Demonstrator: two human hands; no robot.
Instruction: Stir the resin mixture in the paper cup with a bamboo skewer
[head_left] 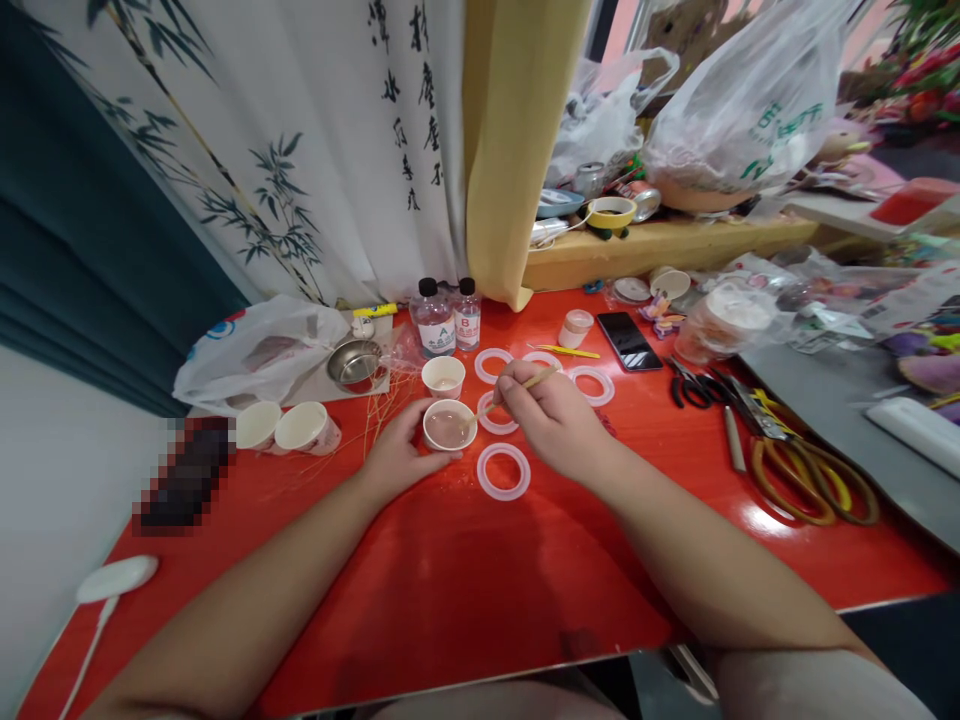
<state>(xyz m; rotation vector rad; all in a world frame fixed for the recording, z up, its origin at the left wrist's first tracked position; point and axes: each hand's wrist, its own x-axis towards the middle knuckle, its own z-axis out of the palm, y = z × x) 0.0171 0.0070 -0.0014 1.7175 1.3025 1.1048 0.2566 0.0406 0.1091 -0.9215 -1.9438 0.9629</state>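
My left hand (pixel 401 450) is wrapped round the side of a paper cup (pixel 450 447) holding a brownish-pink liquid. A thin wooden stick (pixel 541 377) is pinched in my right hand (pixel 547 415), its lower end reaching into that cup. Just behind stands a second paper cup (pixel 443 376). Several translucent ring moulds lie about my right hand, the nearest ring mould (pixel 503 472) to the right of the cup. Two black-capped bottles stand farther back, bottle A (pixel 436 325) and the smaller bottle B (pixel 467 318).
Two more paper cups (pixel 306 430) and a metal bowl (pixel 355 364) are on the left. Toward the right lie a phone (pixel 628 341), a small jar (pixel 576 328), scissors (pixel 795 480) and a yellow tool (pixel 574 352). A plastic bag (pixel 262 345) rests by the curtain.
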